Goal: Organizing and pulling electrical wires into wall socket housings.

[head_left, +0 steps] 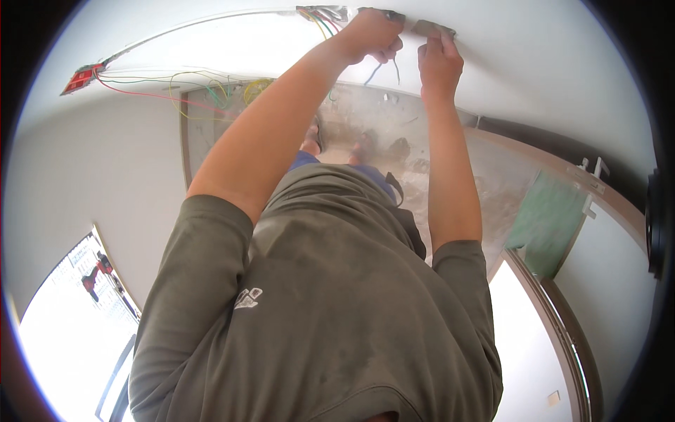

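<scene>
Both hands are up at the white wall, working at one small opening. Left hand (373,34) is curled into a loose fist with its fingers closed around something at the edge of the opening — most likely the loose wires (383,69) that hang just below it, though what exactly it pinches is hidden by the knuckles. Right hand (439,60), just beside it, has its fingertips pressed narrow on a small grey plate (432,28) lying flat against the wall.

Just left of the left hand, a bundle of coloured wires (320,17) comes out of a cut channel (197,27) in the wall. Well away along that channel sits a red box (82,77) with red, green and yellow wires (183,91) trailing loose from it.

Judging by this, the wiring is run but not finished: the channel is open, wire ends hang free, and the plate is not yet seated. Closing up both points looks to be left — the red box shows no cover at all.

Far below the grip, a red drill (95,273) lies on a bright sheet (70,330).
</scene>
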{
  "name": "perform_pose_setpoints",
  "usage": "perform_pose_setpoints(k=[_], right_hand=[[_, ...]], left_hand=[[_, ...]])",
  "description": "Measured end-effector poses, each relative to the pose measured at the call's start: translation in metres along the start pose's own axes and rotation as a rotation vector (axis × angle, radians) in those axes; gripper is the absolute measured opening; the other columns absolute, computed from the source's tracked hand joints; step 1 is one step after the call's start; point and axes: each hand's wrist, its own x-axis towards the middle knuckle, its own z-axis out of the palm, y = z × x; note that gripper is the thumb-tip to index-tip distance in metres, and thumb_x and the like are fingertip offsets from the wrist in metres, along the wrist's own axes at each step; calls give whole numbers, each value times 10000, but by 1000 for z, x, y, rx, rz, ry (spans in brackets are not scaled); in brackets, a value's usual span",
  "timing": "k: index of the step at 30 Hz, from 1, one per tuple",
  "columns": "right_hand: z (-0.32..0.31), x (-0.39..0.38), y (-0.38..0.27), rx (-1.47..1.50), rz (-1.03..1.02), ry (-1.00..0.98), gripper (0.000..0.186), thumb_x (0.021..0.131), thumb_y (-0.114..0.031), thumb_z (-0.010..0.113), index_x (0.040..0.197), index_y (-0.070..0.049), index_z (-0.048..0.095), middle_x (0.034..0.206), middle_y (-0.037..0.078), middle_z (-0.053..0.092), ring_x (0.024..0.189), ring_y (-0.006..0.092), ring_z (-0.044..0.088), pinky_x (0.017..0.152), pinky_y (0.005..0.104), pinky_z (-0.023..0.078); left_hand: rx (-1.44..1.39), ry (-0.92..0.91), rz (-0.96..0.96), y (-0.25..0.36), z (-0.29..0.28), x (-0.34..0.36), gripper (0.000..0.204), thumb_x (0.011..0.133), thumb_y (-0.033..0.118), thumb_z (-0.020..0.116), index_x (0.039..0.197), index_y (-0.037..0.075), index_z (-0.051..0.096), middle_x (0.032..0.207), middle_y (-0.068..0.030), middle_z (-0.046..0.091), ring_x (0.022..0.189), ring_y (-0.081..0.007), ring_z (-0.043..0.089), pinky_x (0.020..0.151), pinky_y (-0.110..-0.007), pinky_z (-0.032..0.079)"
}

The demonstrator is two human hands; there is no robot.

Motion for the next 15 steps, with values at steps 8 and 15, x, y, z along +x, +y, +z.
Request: perform_pose_setpoints(k=[8, 15], right_hand=[[0, 7, -1, -106, -76, 51, 269, 928, -106, 505, 1122, -28, 675, 673, 15, 544, 522, 75, 446, 481, 243, 379], [-21, 36, 36, -559, -664, 89, 254, 909, -80, 517, 1115, -65, 664, 784, 125, 633, 631, 228, 576, 575, 328, 452]], left_hand=[[10, -9, 28, -13, -2, 14, 296, 962, 202, 464, 773, 3, 575, 547, -67, 528, 440, -172, 520, 389, -317, 424], [125, 11, 2, 6, 9, 0, 287, 942, 218, 525, 738, 18, 546, 558, -74, 536, 462, -179, 537, 398, -333, 432]])
